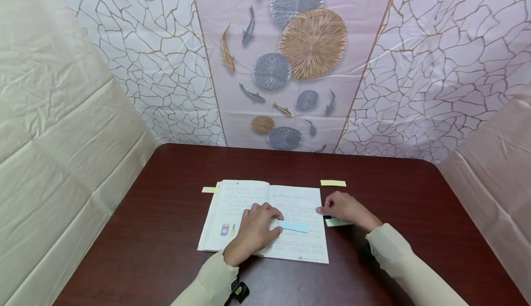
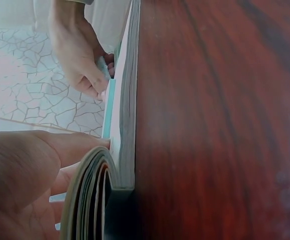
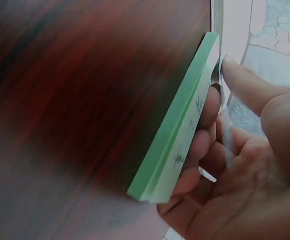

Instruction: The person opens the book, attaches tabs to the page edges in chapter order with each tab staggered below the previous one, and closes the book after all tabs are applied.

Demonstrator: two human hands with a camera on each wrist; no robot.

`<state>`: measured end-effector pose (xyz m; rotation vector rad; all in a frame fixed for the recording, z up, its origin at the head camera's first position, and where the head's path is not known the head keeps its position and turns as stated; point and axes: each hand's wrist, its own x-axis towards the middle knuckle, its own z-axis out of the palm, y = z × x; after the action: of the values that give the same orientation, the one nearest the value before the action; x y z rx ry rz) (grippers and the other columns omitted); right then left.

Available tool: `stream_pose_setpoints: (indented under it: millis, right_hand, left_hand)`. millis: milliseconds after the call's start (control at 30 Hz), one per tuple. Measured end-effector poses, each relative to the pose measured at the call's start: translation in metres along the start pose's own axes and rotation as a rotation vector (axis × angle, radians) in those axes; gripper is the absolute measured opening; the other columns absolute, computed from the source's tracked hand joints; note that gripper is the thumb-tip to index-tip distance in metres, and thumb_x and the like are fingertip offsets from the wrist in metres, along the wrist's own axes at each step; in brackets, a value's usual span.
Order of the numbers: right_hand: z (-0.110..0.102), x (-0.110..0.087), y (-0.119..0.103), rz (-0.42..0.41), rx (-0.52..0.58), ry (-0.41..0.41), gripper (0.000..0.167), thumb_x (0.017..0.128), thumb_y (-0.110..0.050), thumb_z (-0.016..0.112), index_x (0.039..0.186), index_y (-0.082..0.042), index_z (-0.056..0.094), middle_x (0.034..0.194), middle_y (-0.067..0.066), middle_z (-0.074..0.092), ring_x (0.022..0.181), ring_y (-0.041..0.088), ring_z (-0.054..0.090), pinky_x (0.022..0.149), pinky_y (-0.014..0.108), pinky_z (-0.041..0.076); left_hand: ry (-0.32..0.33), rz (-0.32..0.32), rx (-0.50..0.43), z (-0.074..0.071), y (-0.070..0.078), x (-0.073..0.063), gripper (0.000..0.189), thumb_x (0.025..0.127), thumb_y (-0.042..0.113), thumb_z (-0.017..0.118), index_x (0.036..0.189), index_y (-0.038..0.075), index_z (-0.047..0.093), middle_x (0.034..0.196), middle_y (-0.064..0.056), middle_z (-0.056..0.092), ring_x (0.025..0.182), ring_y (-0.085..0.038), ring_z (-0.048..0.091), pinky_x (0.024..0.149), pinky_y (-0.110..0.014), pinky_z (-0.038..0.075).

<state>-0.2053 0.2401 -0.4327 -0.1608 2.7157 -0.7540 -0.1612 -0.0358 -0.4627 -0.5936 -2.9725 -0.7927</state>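
An open book lies on the dark red-brown table, its pages printed with text. Across its right page lies a light blue paper strip. My left hand rests on the book, with thumb and index finger touching the strip's left end. Just past the book's right edge, my right hand is curled beside a green sticky-note pad, which bears dark handwritten marks. Between its thumb and fingers shows a thin, pale, see-through strip; its kind is unclear. In the head view, the hand partly covers the pad.
A yellow paper strip lies on the table beyond the book's upper right corner. Another yellow tab sticks out from the book's upper left edge. A patterned cloth hangs behind the table.
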Motion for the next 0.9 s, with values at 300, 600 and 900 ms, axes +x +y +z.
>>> stream_pose_setpoints:
  millis: [300, 600, 900]
  right_hand:
    - [-0.008, 0.011, 0.006, -0.092, -0.103, -0.001, 0.041, 0.095, -0.041, 0.079, 0.072, -0.013, 0.059, 0.062, -0.003, 0.05, 0.062, 0.015, 0.046, 0.057, 0.029, 0.037]
    - [-0.003, 0.011, 0.011, -0.127, -0.182, 0.0, 0.049, 0.094, -0.053, 0.076, 0.079, -0.014, 0.05, 0.086, 0.005, 0.044, 0.087, 0.026, 0.04, 0.07, 0.037, 0.03]
    - [0.003, -0.003, 0.003, -0.203, -0.198, 0.125, 0.033, 0.104, -0.042, 0.068, 0.09, -0.014, 0.057, 0.096, 0.006, 0.052, 0.092, 0.025, 0.044, 0.077, 0.044, 0.036]
  left_hand:
    - [0.007, -0.005, -0.008, -0.003, -0.001, 0.001, 0.014, 0.089, 0.024, 0.085, 0.101, 0.024, 0.078, 0.109, 0.004, 0.069, 0.103, -0.024, 0.055, 0.084, -0.042, 0.038]
    - [0.003, -0.006, -0.009, -0.005, -0.002, 0.001, 0.013, 0.09, 0.025, 0.084, 0.101, 0.025, 0.078, 0.109, 0.004, 0.069, 0.104, -0.024, 0.055, 0.085, -0.042, 0.038]
    - [-0.002, -0.014, -0.033, -0.002, 0.0, -0.001, 0.014, 0.089, 0.024, 0.085, 0.102, 0.024, 0.079, 0.108, 0.004, 0.069, 0.105, -0.024, 0.055, 0.085, -0.042, 0.038]
